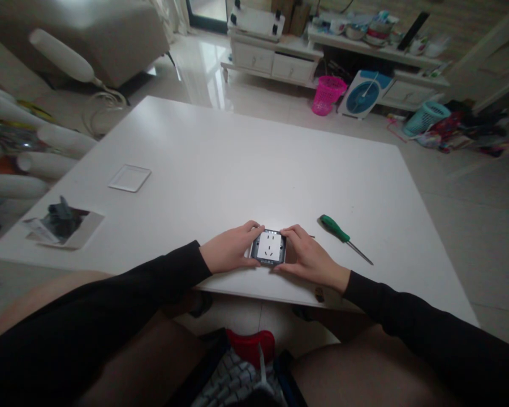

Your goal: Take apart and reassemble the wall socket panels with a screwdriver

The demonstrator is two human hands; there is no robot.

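Observation:
A wall socket [269, 247] with a white face and a dark frame is held near the front edge of the white table [254, 164]. Its pin slots face up toward me. My left hand [233, 249] grips its left side, thumb at the near edge and fingers at the far edge. On the opposite side my right hand [307, 257] grips it the same way. To the right of that hand lies a screwdriver [339, 232] with a green handle, its shaft pointing toward the near right. The socket's underside is hidden.
A square white cover frame [130, 178] lies at the table's left. Nearer, an open box [82, 229] holds dark packaging. A small dark item [319, 294] sits at the front edge. Beyond the table stand a pink basket [327, 95] and a blue fan [363, 95].

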